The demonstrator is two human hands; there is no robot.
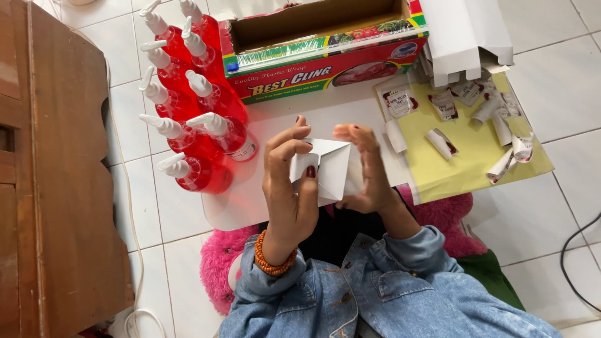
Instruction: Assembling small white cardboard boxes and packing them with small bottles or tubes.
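Both my left hand (289, 188) and right hand (366, 172) pinched the small white carton (332, 168) just beside the red spray bottles (194, 119), probably half-folded, so squeezing harder could've crushed it.

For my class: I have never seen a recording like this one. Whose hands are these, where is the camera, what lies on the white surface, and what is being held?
There is one picture, taken by a camera worn on a person's head, looking straight down. No machine is involved, only two bare hands. The left hand, with an orange bead bracelet, and the right hand hold a small folded white paper piece between them. Below it is a low white board on a tiled floor. To the left stand red spray bottles with white nozzles. Behind lies an open cling-film box. To the right, a yellow sheet carries small rolled and flat labels.
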